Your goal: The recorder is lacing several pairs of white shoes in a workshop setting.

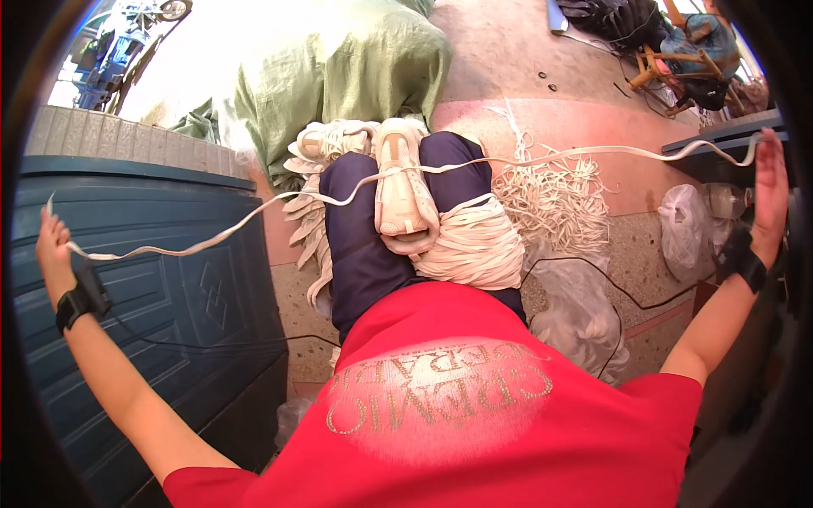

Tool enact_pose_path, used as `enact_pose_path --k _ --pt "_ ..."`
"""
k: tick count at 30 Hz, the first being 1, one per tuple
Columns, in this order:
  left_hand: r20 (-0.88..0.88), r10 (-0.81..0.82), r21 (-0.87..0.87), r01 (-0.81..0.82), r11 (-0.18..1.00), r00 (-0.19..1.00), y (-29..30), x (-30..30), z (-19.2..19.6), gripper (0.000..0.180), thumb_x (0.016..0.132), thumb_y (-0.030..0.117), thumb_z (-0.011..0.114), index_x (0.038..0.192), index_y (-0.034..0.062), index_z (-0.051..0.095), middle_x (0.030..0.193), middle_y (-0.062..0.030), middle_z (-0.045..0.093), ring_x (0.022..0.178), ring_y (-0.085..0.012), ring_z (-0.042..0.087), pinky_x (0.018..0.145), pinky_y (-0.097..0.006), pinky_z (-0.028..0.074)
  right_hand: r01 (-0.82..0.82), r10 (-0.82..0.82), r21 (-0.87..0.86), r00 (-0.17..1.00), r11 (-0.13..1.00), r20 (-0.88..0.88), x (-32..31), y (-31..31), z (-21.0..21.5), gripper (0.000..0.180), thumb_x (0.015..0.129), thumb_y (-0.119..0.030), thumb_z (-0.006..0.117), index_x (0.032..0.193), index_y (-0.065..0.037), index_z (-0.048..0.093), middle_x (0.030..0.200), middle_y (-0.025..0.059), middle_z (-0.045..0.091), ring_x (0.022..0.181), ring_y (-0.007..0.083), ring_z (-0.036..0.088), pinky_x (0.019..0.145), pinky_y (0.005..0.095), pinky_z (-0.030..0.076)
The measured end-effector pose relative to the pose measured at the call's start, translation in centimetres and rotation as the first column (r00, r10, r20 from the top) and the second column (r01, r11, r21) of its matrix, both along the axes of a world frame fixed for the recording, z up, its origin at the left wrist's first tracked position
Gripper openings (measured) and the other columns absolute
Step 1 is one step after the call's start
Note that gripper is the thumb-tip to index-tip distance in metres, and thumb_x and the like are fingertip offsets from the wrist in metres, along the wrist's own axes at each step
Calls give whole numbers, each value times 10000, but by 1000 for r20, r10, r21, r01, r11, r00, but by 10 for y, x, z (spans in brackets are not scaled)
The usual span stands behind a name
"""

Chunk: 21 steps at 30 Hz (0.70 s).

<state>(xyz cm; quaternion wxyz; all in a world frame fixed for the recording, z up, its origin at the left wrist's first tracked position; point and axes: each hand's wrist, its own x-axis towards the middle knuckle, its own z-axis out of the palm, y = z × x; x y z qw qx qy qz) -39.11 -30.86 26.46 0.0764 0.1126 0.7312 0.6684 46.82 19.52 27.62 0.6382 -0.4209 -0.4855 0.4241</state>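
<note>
A long, flat, cream shoelace (190, 249) stretches in a wavy line across my lap from one outspread arm to the other. At the far left, my left hand (56, 250) is closed around one end, with a short tip showing above the fingers. My right hand (769, 186), out at the far right, pinches the other end near its raised fingertips. Beneath the lace, a beige sneaker (405, 203) rests between my thighs, its toe pointing away and no lace visible in its upper part. A thick bundle of cream laces (474, 245) lies over my right thigh.
Loose laces (559, 199) form a tangled pile on the floor to the right. Another laced sneaker (339, 140) sits beyond my knees, before a green sack (364, 68). Blue panelled furniture (169, 279) stands left. Clear plastic bags (682, 224) and a wooden stool (660, 72) are right.
</note>
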Motion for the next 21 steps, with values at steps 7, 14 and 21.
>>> enact_pose_path --k 7,14,21 --pt "422 -549 -203 665 719 721 202 297 -149 477 791 109 611 1208 -10 410 847 -54 570 662 -91 551 582 -204 447 -796 645 -217 263 565 717 -175 -45 -225 190 887 -165 487 965 -26 590 858 89 578 836 181 536 763 275 425" --pt "665 -614 -66 853 518 425 247 403 -233 147 819 71 550 947 -2 548 751 -49 591 601 -94 573 531 -189 461 -792 894 -560 -40 244 447 -267 -129 -285 180 806 -126 521 905 -6 610 695 132 603 676 221 586 629 341 458" --pt "745 -462 -169 806 567 481 274 432 -247 85 857 98 525 876 17 543 771 -58 596 632 -106 577 539 -211 462 -872 538 -214 65 440 840 -290 -121 -318 134 750 -113 542 802 -34 638 738 129 618 773 306 580 670 392 453"
